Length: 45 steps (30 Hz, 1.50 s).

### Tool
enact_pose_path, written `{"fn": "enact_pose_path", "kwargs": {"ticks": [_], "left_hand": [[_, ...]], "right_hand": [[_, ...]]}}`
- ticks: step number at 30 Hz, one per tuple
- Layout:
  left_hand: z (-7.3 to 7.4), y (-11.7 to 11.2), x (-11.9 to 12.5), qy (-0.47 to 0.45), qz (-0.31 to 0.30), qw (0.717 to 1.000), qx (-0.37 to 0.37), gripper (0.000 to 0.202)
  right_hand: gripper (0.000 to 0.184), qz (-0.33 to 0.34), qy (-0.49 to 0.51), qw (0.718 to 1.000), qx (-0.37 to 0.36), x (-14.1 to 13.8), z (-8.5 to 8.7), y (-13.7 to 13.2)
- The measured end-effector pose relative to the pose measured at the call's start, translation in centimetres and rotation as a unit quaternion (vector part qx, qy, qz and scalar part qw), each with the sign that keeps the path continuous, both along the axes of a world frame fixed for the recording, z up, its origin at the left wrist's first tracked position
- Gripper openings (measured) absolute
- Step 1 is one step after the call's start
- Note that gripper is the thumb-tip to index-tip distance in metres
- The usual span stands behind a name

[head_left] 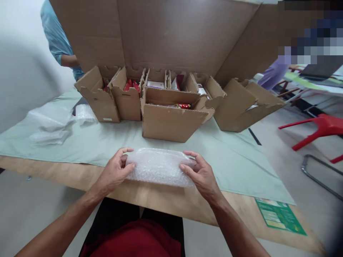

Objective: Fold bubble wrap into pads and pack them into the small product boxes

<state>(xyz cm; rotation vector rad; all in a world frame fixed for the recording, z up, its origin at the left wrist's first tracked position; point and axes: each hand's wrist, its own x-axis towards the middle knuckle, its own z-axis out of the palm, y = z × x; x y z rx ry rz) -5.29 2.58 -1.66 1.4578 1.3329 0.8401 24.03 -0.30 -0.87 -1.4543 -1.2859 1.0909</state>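
Observation:
A bundle wrapped in clear bubble wrap [158,166] lies on the near edge of the wooden table [150,198]. My left hand [116,171] grips its left end with fingers curled round it. My right hand [200,173] holds its right end, thumb on top and fingers pressed to the side. What is inside the wrap cannot be seen.
Several open cardboard boxes [171,117] with red and white packets stand behind on a pale green cloth [107,142], backed by a large cardboard sheet [166,32]. Loose plastic wrap [53,125] lies at left. A person in blue [57,39] stands far left. A red chair [321,128] is at right.

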Motion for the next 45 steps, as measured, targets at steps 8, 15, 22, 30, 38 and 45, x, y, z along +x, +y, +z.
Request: {"fn": "enact_pose_path", "kwargs": {"ticks": [8, 15, 22, 30, 38, 45], "left_hand": [[-0.5, 0.8, -1.0, 0.032, 0.000, 0.999, 0.014, 0.074], [0.6, 7.3, 0.3, 0.254, -0.109, 0.947, 0.162, 0.053], [0.2, 2.8, 1.6, 0.201, -0.123, 0.915, 0.327, 0.036], [-2.6, -6.7, -0.1, 0.162, -0.213, 0.870, 0.414, 0.055], [-2.9, -4.6, 1.2, 0.095, -0.054, 0.983, 0.148, 0.045], [-2.3, -4.3, 1.3, 0.069, -0.048, 0.994, 0.074, 0.055]], "right_hand": [[0.076, 0.043, -0.041, 0.998, -0.020, -0.7, -0.8, 0.1], [0.062, 0.148, -0.065, 0.987, -0.016, -4.8, -2.4, -5.3], [0.037, 0.135, 0.080, 0.977, -0.143, -5.5, -1.7, -6.4], [0.050, 0.111, 0.224, 0.945, -0.210, -5.9, -2.0, -5.3], [0.039, 0.055, -0.079, 0.989, 0.112, -4.8, -0.5, -5.2], [0.044, 0.284, -0.406, 0.811, 0.311, -6.8, -1.9, -2.9]]}}
